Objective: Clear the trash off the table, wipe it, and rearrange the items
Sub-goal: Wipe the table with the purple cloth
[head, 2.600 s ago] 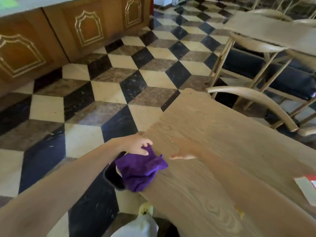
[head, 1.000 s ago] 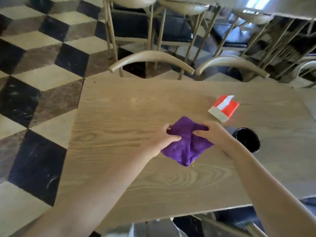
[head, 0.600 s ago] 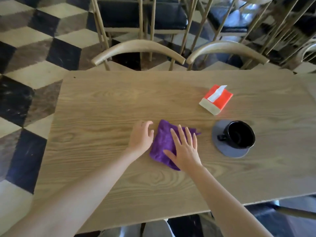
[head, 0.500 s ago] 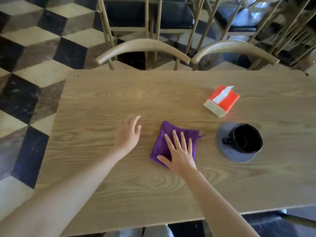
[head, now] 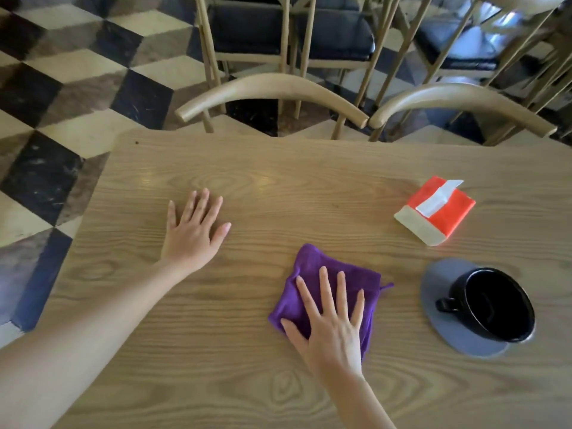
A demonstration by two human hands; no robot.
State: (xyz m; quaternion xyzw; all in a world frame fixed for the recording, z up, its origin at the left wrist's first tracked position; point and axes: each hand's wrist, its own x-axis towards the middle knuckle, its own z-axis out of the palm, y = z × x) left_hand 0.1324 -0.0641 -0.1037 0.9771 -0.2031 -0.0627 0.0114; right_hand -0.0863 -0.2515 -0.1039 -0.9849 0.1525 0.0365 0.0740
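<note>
The right hand (head: 332, 323) is pressing flat, fingers spread, on the folded purple cloth (head: 325, 289), the left hand (head: 193, 232) lying open on the wooden bench (head: 278, 187): no trash showing, wiping seemingly underway, the orange tissue pack (head: 436, 212) and black cup (head: 495, 305) beyond the right hand awaiting rearranging.

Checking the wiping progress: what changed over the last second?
Both hands let go of the bunched cloth. The right hand now presses it flat on the table; the left hand slid away leftward and rests open on the wood. The tissue pack, cup and coaster stayed put.
</note>
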